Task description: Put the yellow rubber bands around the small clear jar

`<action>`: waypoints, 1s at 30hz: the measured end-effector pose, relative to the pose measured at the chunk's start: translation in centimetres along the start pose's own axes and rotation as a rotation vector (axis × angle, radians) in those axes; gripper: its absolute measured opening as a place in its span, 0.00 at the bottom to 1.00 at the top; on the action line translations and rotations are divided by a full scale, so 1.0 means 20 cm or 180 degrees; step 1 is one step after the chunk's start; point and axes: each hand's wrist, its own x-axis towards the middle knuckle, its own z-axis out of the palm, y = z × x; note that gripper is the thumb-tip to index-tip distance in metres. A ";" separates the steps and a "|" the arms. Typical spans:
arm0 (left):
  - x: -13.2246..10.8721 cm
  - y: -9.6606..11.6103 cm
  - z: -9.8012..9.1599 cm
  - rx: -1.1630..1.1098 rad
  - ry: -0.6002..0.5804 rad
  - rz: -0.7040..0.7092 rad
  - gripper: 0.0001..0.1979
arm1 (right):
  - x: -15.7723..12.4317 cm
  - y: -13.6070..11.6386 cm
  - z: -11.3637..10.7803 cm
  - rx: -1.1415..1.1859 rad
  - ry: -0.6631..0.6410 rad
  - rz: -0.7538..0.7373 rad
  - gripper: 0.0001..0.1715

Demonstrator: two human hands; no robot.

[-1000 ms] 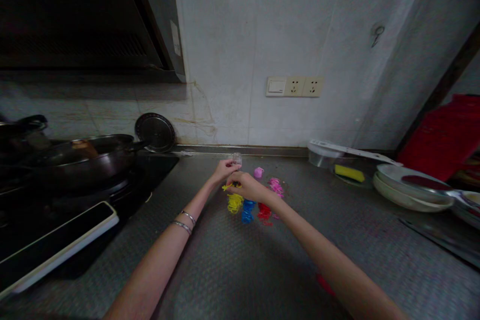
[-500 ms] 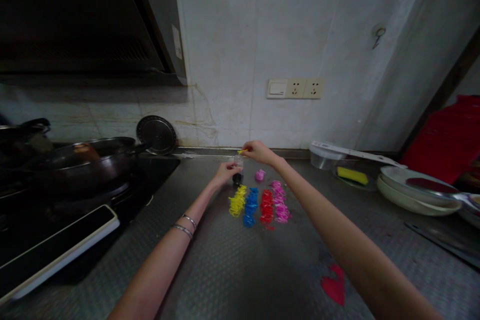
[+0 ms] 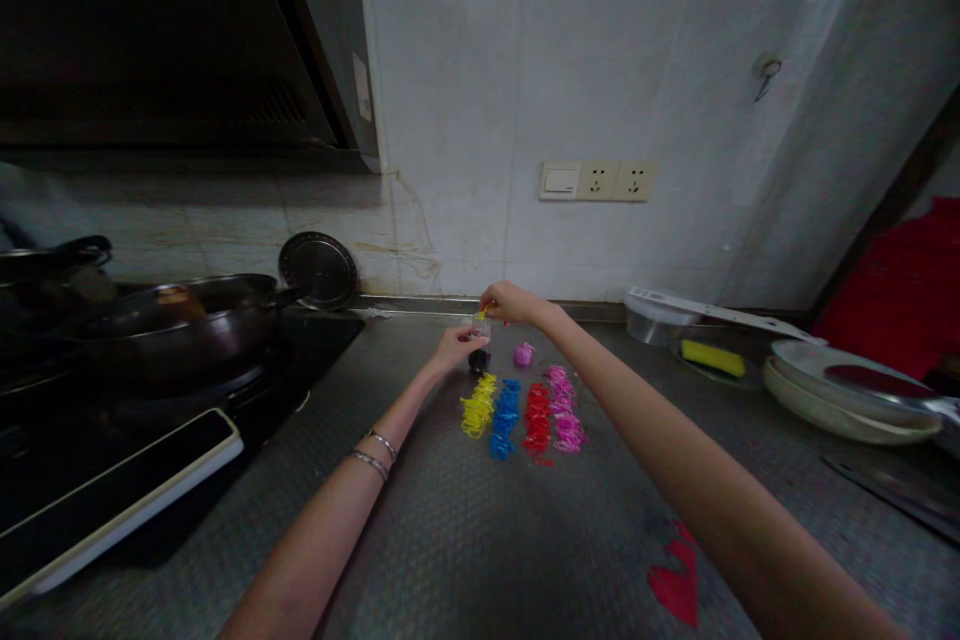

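Observation:
My left hand [image 3: 452, 348] grips a small clear jar [image 3: 479, 360] with dark contents at its bottom, upright on the counter. Above its mouth, my right hand [image 3: 517, 302] pinches a bit of yellow elastic band [image 3: 484, 311]. Four colours of small elastic bands lie in rows in front of the jar: a yellow row [image 3: 478, 407], a blue row [image 3: 505, 420], a red row [image 3: 537, 418] and a pink row [image 3: 566, 410]. Just right of the jar sits a small pink knob-like piece [image 3: 523, 353], perhaps a lid.
A wok [image 3: 225, 330] stands on the black stove at left, near a white-edged flat device [image 3: 142, 505]. To the right are a clear tub [image 3: 652, 320], a yellow sponge [image 3: 712, 358] and stacked bowls [image 3: 847, 400]. Red torn paper [image 3: 679, 585] lies in front.
My right hand has dipped slightly, bringing the yellow band down to the jar's mouth. My left hand stays on the jar. The whole view has shifted a little.

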 end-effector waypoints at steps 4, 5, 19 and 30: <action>-0.01 0.02 0.00 0.0012 -0.0029 -0.0012 0.14 | 0.03 0.01 -0.01 -0.0288 0.0147 -0.0212 0.15; -0.01 0.02 0.00 0.0025 -0.0040 -0.0015 0.14 | 0.03 0.01 -0.01 -0.0322 0.0150 -0.0246 0.15; 0.00 0.01 -0.01 0.0008 -0.0089 -0.0001 0.14 | 0.04 -0.02 -0.03 -0.0297 0.0019 -0.0134 0.21; 0.01 -0.02 0.00 0.0017 -0.0042 -0.0015 0.17 | 0.06 -0.01 -0.02 -0.0135 -0.0029 -0.0078 0.23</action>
